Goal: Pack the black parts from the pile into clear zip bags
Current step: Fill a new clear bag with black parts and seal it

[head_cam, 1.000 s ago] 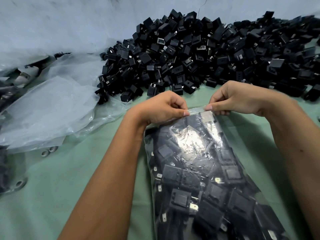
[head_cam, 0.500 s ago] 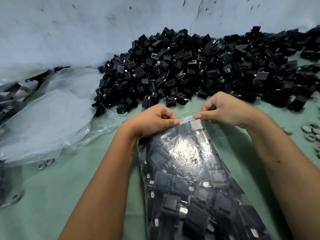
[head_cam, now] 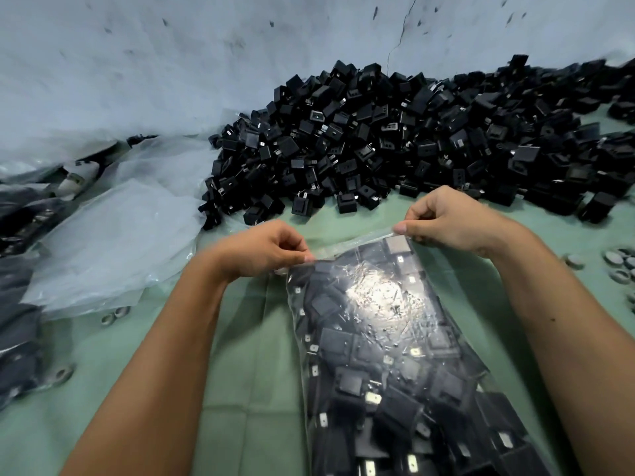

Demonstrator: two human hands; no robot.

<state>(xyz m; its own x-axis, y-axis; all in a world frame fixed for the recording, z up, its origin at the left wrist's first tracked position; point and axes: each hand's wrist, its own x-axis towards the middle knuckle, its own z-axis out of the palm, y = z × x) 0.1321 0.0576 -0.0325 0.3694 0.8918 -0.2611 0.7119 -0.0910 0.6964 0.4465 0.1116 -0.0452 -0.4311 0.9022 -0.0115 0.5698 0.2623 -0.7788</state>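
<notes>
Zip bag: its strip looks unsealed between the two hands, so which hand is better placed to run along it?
Probably the right hand: it pinches the zip bag at its far top corner, while the left hand anchors the near corner.

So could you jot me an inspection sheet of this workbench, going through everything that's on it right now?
Surface: green mat, creased.
Job's things: pile of black parts along the wall; clear zip bag full of parts, lying near the person.
Clutter: loose clear plastic bags on the left; small grey round pieces at the right edge, a few by the bags.
Hands: left hand and right hand each pinch the bag's top strip, at opposite ends.
Cables: nothing seen.
Surroundings: pale scuffed wall with a thin crack.
</notes>
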